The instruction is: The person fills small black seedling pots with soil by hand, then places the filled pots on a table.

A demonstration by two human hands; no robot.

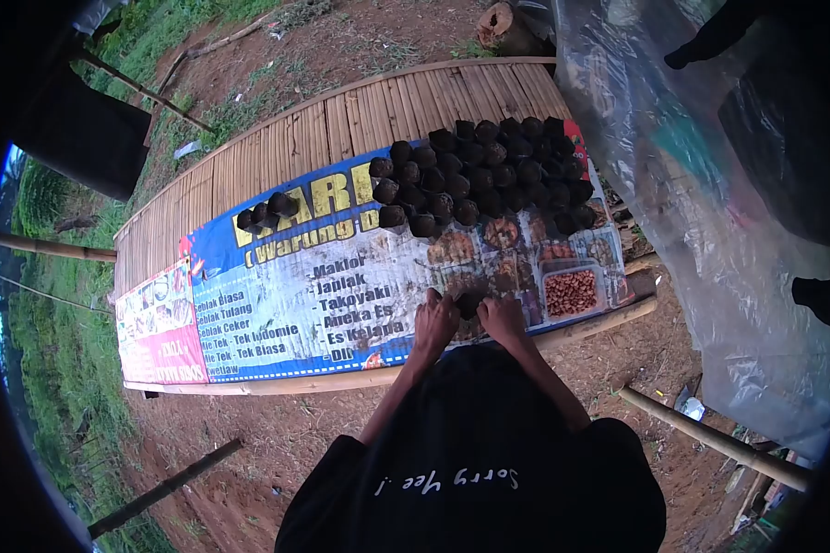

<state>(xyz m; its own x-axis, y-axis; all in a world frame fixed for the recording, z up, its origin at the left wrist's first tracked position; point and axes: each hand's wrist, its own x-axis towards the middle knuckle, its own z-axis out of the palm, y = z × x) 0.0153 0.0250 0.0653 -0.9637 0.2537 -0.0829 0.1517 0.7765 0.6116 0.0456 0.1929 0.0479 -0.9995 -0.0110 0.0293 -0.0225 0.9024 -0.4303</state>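
Observation:
Near the front edge of the banner-covered bamboo table, a small black planting bag (468, 304) with dark contents sits between my two hands. My left hand (433, 318) has its fingers closed on the bag's left side. On the opposite side, my right hand (501, 316) grips it too. Beyond my hands stand many similar black bags (461, 184) of soil, packed in rows. A clear plastic tub (602, 279) of reddish-brown seeds (570, 293) lies to the right of my right hand.
Several more black bags (267, 212) stand in a small group at the left of the printed banner (277, 304). Bare bamboo slats (341, 124) run along the table's far side. Plastic sheeting (636, 138) hangs at right; a bamboo pole (710, 438) juts in below.

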